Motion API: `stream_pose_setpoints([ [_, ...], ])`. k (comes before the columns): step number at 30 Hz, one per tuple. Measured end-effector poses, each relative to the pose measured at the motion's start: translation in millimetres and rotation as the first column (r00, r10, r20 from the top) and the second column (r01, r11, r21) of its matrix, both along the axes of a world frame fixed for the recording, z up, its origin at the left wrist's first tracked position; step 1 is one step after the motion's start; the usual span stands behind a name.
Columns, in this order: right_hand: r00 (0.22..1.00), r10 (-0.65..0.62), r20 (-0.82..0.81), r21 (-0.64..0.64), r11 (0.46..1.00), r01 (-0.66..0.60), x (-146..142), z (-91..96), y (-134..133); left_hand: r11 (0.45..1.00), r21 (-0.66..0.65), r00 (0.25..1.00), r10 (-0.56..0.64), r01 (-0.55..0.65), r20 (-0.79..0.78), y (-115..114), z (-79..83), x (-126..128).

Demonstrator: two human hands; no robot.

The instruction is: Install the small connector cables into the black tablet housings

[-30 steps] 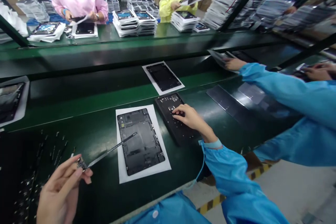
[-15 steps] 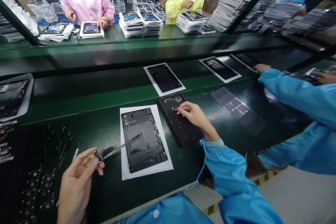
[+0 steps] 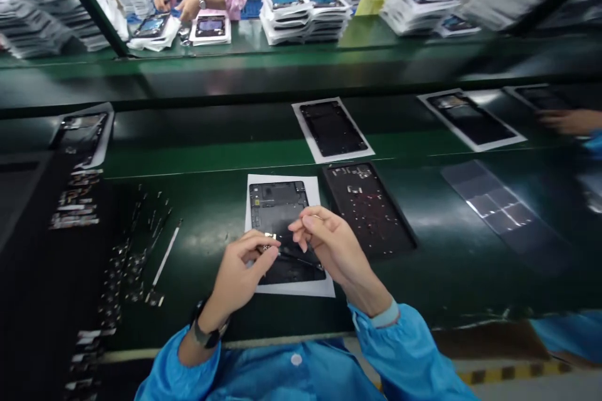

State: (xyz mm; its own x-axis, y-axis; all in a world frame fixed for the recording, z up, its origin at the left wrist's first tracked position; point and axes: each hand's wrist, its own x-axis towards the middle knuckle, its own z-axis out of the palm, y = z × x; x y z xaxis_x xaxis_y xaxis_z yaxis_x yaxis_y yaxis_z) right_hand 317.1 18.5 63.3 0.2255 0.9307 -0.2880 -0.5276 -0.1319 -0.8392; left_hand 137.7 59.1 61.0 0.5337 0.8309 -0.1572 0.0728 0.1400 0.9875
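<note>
My left hand [image 3: 241, 268] pinches a small circuit board with a dark flex cable [image 3: 303, 260] trailing from it to the right. Beneath both hands lies a dark tablet housing [image 3: 277, 197] on a white sheet [image 3: 295, 290], partly covered by the hands. My right hand [image 3: 336, 249] hovers over the housing's right side, close to the cable, its thumb and forefinger pressed together. Whatever sits between those fingertips is too small to make out. Just right of the housing is a black tray [image 3: 402, 232] scattered with tiny parts.
More flex cables and small boards [image 3: 135, 266] lie at the left beside a black mat [image 3: 37, 282]. Farther back are tablet housings [image 3: 332, 128] on white sheets. A clear plastic sheet [image 3: 505, 203] lies right. Co-workers' hands [image 3: 190, 7] work among stacks [image 3: 305, 15] across the bench.
My right hand has left the tray of tiny parts and come over the housing. My left hand has carried the small board and cable right, over the housing. The camera view has shifted.
</note>
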Motion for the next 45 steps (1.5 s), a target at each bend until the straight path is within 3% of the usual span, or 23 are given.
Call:
stream_pose_setpoints([
  [5, 0.996, 0.06, -0.061, 0.002, 0.998, -0.06, -8.9, -6.9, 3.8, 0.994, -0.066, 0.996, 0.092, -0.092, -0.004, 0.5, -8.0, -2.1],
  [9, 0.992, 0.105, -0.076, -0.014, 0.994, -0.106, -13.4, -13.0, 4.2, 0.991, -0.093, 0.995, 0.099, -0.098, 0.004, 1.2, -13.8, -1.9],
  [11, 0.991, 0.13, -0.003, -0.027, 0.991, -0.13, -14.1, -15.3, 3.6, 0.992, -0.077, 0.994, 0.106, -0.104, 0.019, 0.8, -14.9, -1.7],
  [13, 0.967, 0.101, 0.233, -0.007, 0.995, -0.102, -10.8, -14.3, 1.6, 0.993, -0.049, 0.994, 0.111, -0.11, 0.02, 0.1, -15.1, -2.7],
  [15, 0.806, 0.016, 0.592, 0.089, 0.992, -0.085, -4.0, -8.9, -1.7, 0.994, -0.015, 0.994, 0.108, -0.108, -0.005, -0.7, -15.0, -4.7],
  [17, 0.518, -0.028, 0.855, 0.17, 0.958, -0.23, 2.9, -1.1, -4.9, 0.996, 0.018, 0.995, 0.092, -0.092, -0.04, -1.1, -14.9, -6.7],
  [19, 0.274, 0.002, 0.962, 0.125, 0.887, -0.444, 6.5, 5.3, -6.3, 0.997, 0.041, 0.996, 0.066, -0.064, -0.067, -1.0, -14.8, -7.9],
  [20, 0.195, 0.024, 0.981, 0.083, 0.849, -0.522, 6.8, 7.1, -6.0, 0.998, 0.046, 0.996, 0.055, -0.052, -0.073, -0.8, -14.6, -8.0],
  [22, 0.112, 0.047, 0.993, 0.031, 0.797, -0.603, 5.2, 7.6, -3.5, 0.998, 0.05, 0.996, 0.044, -0.04, -0.079, 0.0, -13.8, -8.2],
  [26, 0.15, 0.096, 0.984, 0.028, 0.751, -0.66, 3.1, 4.2, 3.3, 0.998, 0.059, 0.996, 0.022, -0.017, -0.088, 2.5, -10.1, -13.5],
  [33, 0.378, 0.235, 0.895, 0.036, 0.808, -0.588, 9.2, 5.6, 6.5, 0.996, -0.088, 1.0, 0.01, -0.012, -0.023, 14.2, 3.1, -38.8],
  [37, 0.472, 0.257, 0.843, 0.072, 0.816, -0.574, 5.4, 2.9, 7.7, 0.984, -0.096, 0.983, -0.162, 0.153, -0.091, 22.6, 11.8, -39.7],
  [45, 0.465, 0.304, 0.832, 0.058, 0.785, -0.616, 1.7, -6.0, 9.1, 0.956, -0.185, 0.961, -0.25, 0.226, -0.119, 28.0, 7.9, -23.4],
])
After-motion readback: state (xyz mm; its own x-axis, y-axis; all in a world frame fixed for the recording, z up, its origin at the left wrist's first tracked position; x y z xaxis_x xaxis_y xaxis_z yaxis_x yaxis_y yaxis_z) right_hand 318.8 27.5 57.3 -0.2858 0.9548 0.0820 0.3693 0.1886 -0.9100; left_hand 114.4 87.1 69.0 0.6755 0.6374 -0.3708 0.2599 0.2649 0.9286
